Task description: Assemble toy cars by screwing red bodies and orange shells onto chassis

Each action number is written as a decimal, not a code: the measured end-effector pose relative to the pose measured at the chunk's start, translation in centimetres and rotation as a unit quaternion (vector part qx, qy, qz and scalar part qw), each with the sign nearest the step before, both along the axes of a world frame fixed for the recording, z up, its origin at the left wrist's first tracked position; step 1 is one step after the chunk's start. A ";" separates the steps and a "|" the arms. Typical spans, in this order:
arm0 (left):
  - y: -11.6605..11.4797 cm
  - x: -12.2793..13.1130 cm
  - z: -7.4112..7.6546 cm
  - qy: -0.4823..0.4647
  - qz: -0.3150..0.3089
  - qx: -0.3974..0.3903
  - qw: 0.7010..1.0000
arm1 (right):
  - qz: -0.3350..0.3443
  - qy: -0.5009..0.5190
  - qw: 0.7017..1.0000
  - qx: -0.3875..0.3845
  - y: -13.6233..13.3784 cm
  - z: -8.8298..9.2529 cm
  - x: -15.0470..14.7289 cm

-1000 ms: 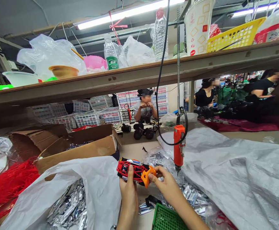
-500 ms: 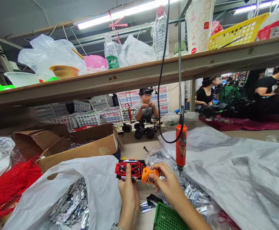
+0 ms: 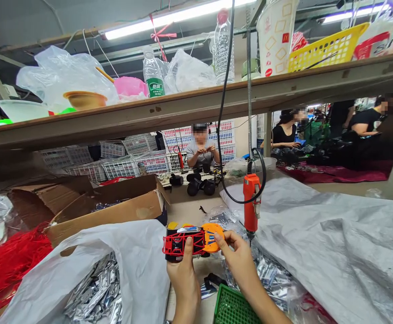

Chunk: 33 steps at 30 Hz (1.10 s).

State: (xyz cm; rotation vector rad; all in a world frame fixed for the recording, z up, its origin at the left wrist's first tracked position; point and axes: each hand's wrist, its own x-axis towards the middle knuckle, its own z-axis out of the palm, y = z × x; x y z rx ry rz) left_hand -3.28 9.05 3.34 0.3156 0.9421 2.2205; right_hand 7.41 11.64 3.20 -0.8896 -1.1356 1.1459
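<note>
A toy car body (image 3: 175, 243) with a red lattice frame and black underside is gripped in my left hand (image 3: 187, 274), thumb across the frame. At its right end sits an orange plastic cover (image 3: 211, 237) with blue and dark markings. My right hand (image 3: 235, 252) pinches that cover between thumb and fingers, against the car body. Silvery strips show along the body's far edge. To the right, an orange electric screwdriver (image 3: 251, 202) hangs upright on a spring and black cord, touched by neither hand.
A white sack of silvery parts (image 3: 98, 288) lies front left, beside red strands (image 3: 14, 270) and an open cardboard box (image 3: 115, 213). A green basket (image 3: 233, 303) stands front right. White sacking (image 3: 318, 234) covers the right. A loaded shelf (image 3: 169, 105) crosses above; a person (image 3: 201, 150) works opposite.
The orange cover has turned and now lies flat against the right end of the car body. My right hand has shifted with it, and the camera view has moved slightly.
</note>
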 end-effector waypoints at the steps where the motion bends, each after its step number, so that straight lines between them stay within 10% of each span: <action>1: 0.0 0.0 0.1 -0.005 0.004 0.001 1.000 | 0.007 -0.003 1.000 -0.005 0.0 0.0 -0.1; 19: -0.6 0.3 1.2 -0.026 -0.009 -0.012 1.000 | -0.070 -0.135 0.988 0.033 -0.4 -1.4 0.0; 33: -0.6 0.0 1.8 -0.048 -0.011 -0.023 0.999 | -0.029 -0.004 0.999 0.031 -0.3 -0.7 -0.5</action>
